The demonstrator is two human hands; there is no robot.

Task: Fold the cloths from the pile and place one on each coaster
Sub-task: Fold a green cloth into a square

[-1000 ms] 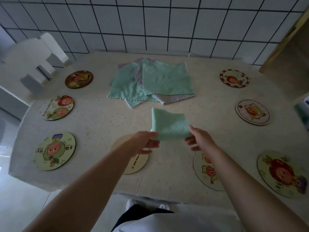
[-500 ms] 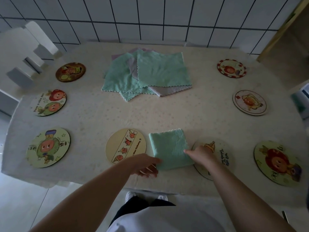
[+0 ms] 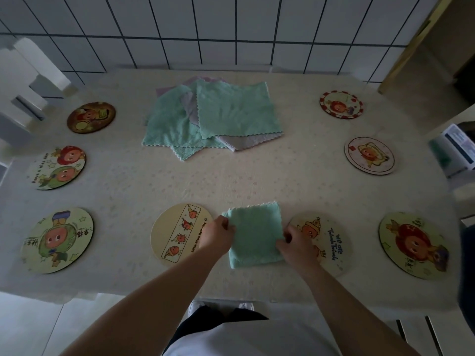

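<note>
A folded green cloth (image 3: 254, 235) lies flat on the table near the front edge, between a cream coaster (image 3: 177, 233) on its left and a coaster with blue lettering (image 3: 329, 237) on its right. My left hand (image 3: 217, 233) pinches the cloth's left edge. My right hand (image 3: 298, 244) grips its right edge and partly covers the lettered coaster. The pile of green and grey cloths (image 3: 213, 116) sits at the back middle of the table.
Three picture coasters line the left side (image 3: 91, 116) (image 3: 59, 167) (image 3: 57, 240) and three the right (image 3: 341, 104) (image 3: 370, 155) (image 3: 413, 245). A white chair (image 3: 23, 80) stands at the back left. A tiled wall runs behind, and a box (image 3: 457, 147) sits at the right.
The folded cloth came down from mid-air toward me and now lies flat on the table between the two front coasters. Both hands have shifted from its near edge to its side edges.
</note>
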